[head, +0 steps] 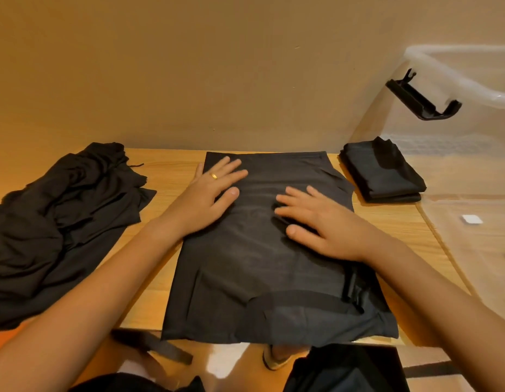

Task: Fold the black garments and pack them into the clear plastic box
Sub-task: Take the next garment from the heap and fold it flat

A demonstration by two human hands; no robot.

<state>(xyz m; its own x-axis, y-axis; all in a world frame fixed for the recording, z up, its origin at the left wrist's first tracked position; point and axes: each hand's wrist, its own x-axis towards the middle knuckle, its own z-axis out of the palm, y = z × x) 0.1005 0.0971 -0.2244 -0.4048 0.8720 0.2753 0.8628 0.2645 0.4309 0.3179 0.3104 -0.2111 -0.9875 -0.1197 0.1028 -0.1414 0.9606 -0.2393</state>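
A black garment [259,267] lies flat on the wooden table [166,179], folded into a long rectangle that reaches from the wall to the near edge. My left hand [211,193] rests flat on its upper left part, fingers straight, a gold ring on one finger. My right hand [322,222] presses flat on its middle right. The clear plastic box [458,171] stands at the right. A folded black garment [383,172] appears to lie inside it, seen through its wall.
A heap of unfolded black garments [56,222] covers the table's left side. A black latch handle [421,97] hangs on the box's near wall. The beige wall [217,66] closes the table's far edge. A dark strap [160,348] hangs below the front edge.
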